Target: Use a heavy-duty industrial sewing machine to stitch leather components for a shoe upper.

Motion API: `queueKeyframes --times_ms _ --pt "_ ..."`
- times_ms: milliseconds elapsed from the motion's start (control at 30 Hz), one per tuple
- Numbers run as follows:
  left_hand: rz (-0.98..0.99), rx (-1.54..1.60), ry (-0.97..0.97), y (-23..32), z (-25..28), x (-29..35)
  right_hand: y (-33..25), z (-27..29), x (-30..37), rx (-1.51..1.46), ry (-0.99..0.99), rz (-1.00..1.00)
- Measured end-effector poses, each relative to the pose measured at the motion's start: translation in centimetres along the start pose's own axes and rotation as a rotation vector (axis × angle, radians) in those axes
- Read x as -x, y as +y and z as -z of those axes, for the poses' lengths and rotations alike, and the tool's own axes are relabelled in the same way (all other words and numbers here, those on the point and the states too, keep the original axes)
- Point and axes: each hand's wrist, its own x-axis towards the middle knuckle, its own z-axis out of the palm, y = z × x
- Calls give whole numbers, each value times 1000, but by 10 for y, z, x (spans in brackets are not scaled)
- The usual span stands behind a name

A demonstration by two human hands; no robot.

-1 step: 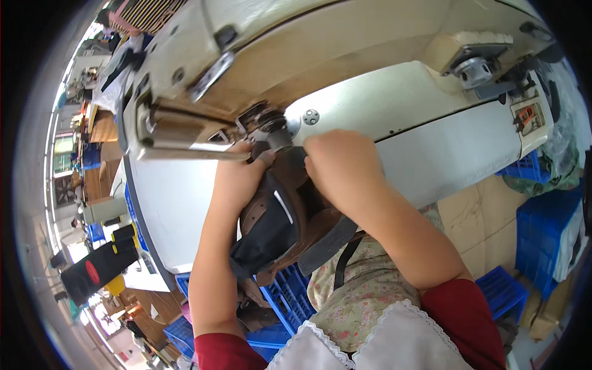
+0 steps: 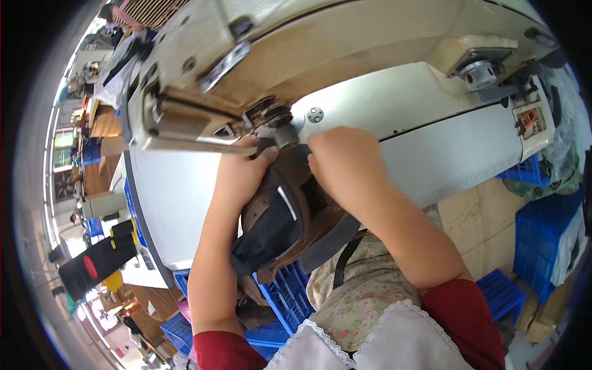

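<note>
A brown leather shoe upper (image 2: 300, 217) with black lining hangs over the table's front edge, its top end at the sewing machine's presser area (image 2: 275, 126). Punched holes show along its left side. My left hand (image 2: 244, 172) is closed on the upper's left edge, thumb on top, just left of the needle area. Curled round its right side, my right hand (image 2: 345, 157) also grips it; those fingertips are hidden. The needle itself cannot be made out.
The sewing machine's cream arm (image 2: 370, 46) spans the far side, with a metal lever bar (image 2: 203, 145) near my left hand. Blue crates (image 2: 290, 296) stand below the table. At the right are a blue bin (image 2: 542, 234) and a blue stool (image 2: 499, 293).
The machine and table sit slightly further right in the picture than before. Both hands keep the same grip on the shoe upper.
</note>
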Motion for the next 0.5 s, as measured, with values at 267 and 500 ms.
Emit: queueKeyframes --times_ms 267,500 --pt "-84 157 -31 -22 -4 -11 -2 1 -14 129 -22 27" --pt "-68 65 43 -9 0 -21 6 8 -32 168 32 99"
